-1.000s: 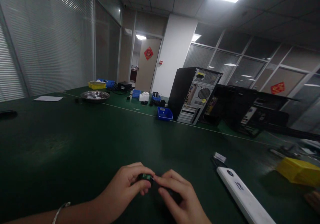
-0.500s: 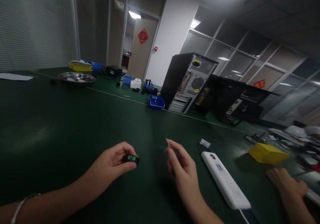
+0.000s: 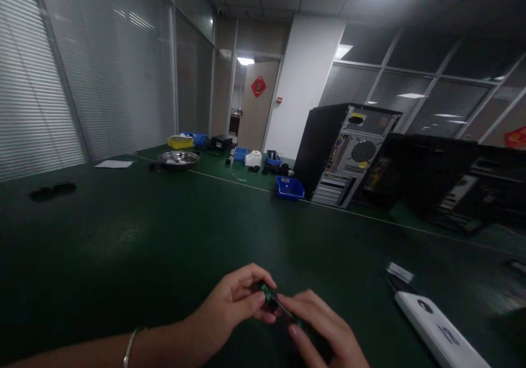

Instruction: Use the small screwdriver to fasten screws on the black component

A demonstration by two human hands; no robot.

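Observation:
My left hand (image 3: 232, 310) is closed on a small green circuit board (image 3: 269, 295) with a dark edge, pinched between thumb and fingers low in the middle of the view. Close on its right, my right hand (image 3: 331, 327) grips a thin metal tool (image 3: 285, 308) between thumb and forefinger. The tool's tip points at the board's dark edge; whether it touches is too blurred to tell. Most of the tool lies hidden behind the fingers of my right hand.
A long white device (image 3: 438, 324) lies on the green table (image 3: 197, 231) at the lower right. Across the table stand a computer tower (image 3: 324, 143), a blue tray (image 3: 290, 188) and a metal bowl (image 3: 178, 160). Dark items (image 3: 52, 191) sit at the far left.
My hands have come together, bringing the thin tool up to the circuit board. The view has swung right and levelled; the other person's hand and the yellow block are out of sight.

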